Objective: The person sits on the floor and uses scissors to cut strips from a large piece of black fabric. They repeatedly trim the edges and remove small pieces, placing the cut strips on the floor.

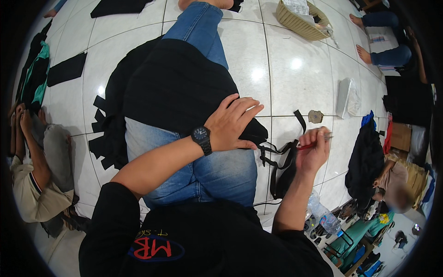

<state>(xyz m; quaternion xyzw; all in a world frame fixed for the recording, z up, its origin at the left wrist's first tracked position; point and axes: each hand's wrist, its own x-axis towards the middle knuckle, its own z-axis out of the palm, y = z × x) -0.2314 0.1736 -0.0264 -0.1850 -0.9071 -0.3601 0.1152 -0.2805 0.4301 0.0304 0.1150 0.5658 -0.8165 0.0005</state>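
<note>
Black fabric [175, 87] lies spread across my lap, over blue jeans [157, 143], with several short black tabs sticking out at its left. My left hand [233, 122], a black watch on its wrist, rests on the fabric's right part with fingers stretched and apart. Off to the right, above the floor, my right hand [314, 147] is closed around a small red-handled tool [306, 147]. A pale, pointed metal-looking end juts past the fingers; its exact kind is hard to make out. Beneath that hand lies a black bag [287, 173] with straps and a buckle.
On the tiled floor, a woven basket [304, 21] stands far right, with a clear plastic package [347, 98] nearer. Plastic bottles [323, 214] sit by my right elbow. Folded black cloth [67, 69] lies left. People sit at both sides, one near a black cloth heap [364, 157].
</note>
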